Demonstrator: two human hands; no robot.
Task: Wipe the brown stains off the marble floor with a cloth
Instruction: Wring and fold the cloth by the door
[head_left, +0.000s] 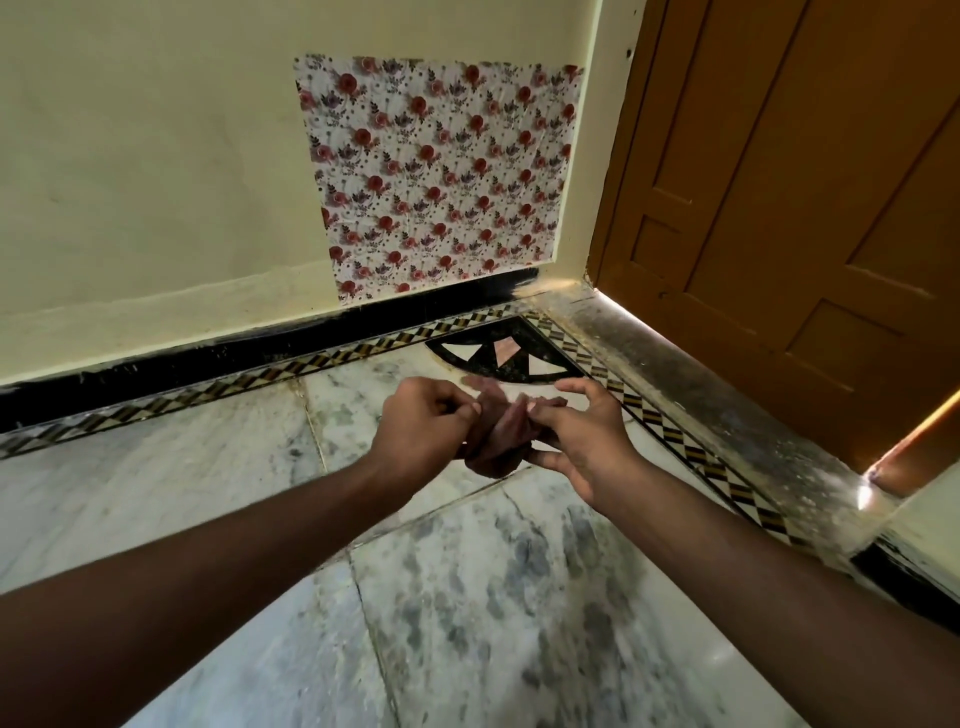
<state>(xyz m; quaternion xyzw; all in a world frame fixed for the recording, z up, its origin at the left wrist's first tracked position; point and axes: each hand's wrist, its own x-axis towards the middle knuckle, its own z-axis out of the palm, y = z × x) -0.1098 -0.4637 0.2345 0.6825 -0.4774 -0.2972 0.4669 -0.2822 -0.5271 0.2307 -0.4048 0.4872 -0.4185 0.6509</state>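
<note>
Both my hands are held out above the marble floor (467, 597) near the room's corner. Between them hangs a small pinkish-brown cloth (501, 434), blurred. My left hand (421, 426) pinches the cloth's left edge with curled fingers. My right hand (576, 436) pinches its right edge between thumb and fingers. The cloth is off the floor. The white marble tiles show grey veins and darker smudges; no distinct brown stain can be made out from here.
A black skirting (208, 353) and a yellow-black patterned border (311, 361) run along the cream wall. A black inlaid corner motif (504, 348) lies just beyond my hands. A brown wooden door (805, 208) stands at the right, with a flowered paper patch (441, 176) on the wall.
</note>
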